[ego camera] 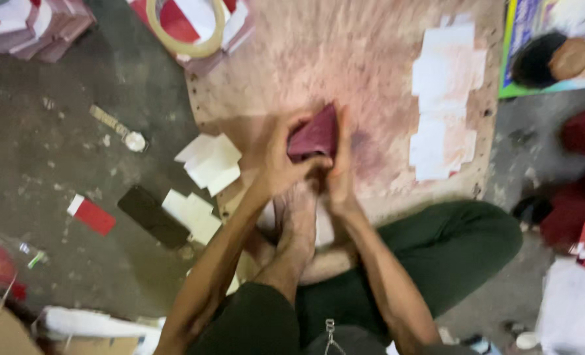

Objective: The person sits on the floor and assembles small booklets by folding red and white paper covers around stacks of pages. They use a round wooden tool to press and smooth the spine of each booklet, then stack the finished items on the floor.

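Sitting cross-legged on the grey floor, the person holds a small dark-red folded card piece (313, 136) between both hands above the stained pinkish wooden board (345, 66). Left hand (280, 161) fingers curl closed around its lower left edge; right hand (340, 164) presses flat against its right side, fingers pinching. Motion blur, finer grip unclear. Bare foot (297, 220) sits just below. 2 loose stacks of white paper pieces (210, 161) lie left; a black flat phone (153, 215) nearby, a tape roll (186, 29) above.
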